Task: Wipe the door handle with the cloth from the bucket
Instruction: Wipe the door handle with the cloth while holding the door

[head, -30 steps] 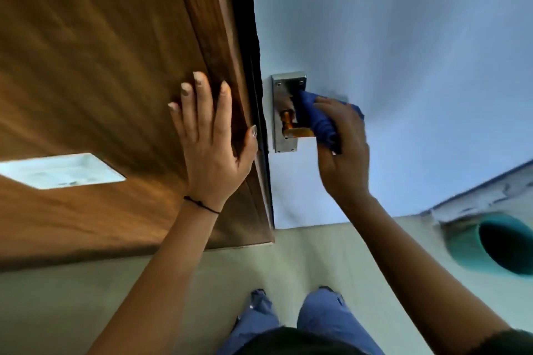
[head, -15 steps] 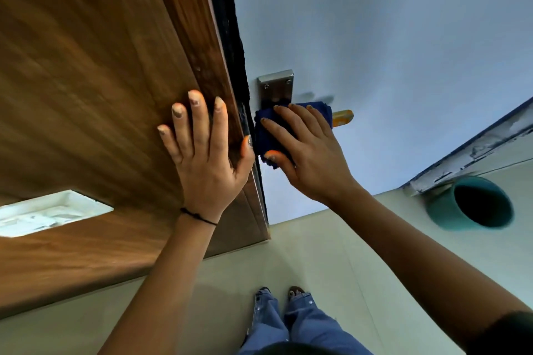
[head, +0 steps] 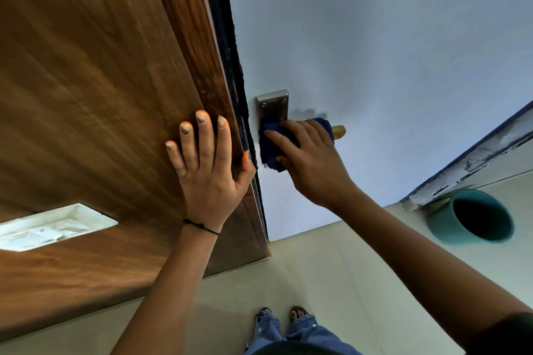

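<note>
Low in the frame, blue jeans [head: 300, 334] over smooth pale floor tiles [head: 317, 268]. At centre, the left hand [head: 210, 170] lies flat, fingers spread, on grained brown wood panel [head: 86, 81]. Right of it, the right hand [head: 311, 158] presses a nubby dark-blue cloth [head: 272, 147] around the door handle [head: 338, 132], whose golden tip pokes out below a brushed-steel plate [head: 272, 108]. At far right, a round teal bucket [head: 470, 219].
</note>
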{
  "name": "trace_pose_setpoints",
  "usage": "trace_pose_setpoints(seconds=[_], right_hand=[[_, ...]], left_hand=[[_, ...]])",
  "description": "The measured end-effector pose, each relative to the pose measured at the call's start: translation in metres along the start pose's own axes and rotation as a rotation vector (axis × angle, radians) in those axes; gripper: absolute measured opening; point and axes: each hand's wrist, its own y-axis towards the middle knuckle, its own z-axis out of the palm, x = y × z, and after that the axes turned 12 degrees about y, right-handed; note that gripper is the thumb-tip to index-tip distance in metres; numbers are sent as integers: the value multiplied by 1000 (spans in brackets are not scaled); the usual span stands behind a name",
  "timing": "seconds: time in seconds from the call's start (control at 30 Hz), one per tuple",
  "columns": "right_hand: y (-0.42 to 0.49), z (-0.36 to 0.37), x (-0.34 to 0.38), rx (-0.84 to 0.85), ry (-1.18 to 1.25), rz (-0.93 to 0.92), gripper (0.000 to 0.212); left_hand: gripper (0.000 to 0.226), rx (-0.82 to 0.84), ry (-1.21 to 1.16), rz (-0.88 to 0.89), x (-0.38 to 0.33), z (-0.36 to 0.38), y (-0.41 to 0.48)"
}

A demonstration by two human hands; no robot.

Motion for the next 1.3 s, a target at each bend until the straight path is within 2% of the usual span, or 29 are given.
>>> trace_pose_setpoints(seconds=[0.1,0.23,0.4,0.6,0.77,0.93,1.1,1.3], right_hand=[[-5,-7,-19,-17,46,45,43],[-2,2,-5,-26,98,58,44],[-1,1,-6,9,35,-11,46],[-7,-9,-35,-4,55,31,41],[-5,4,-13,-15,73,12,43],[-2,1,-14,-29,-17,-46,43],[2,-8,-33,27,-61,-51,46],[3,-26,-59,109,-8,-22,41]], left_hand=[[83,4,33,-1,0,2,0],[80,2,58,8,-1,3,0],[80,-4,63,13,-1,2,0],[83,-24,85,28,-1,4,-1],[82,-33,107,31,-1,5,-1],[81,-34,97,28,-1,6,-1],[81,-35,105,31,0,5,-2],[81,-29,102,31,-1,6,-1]])
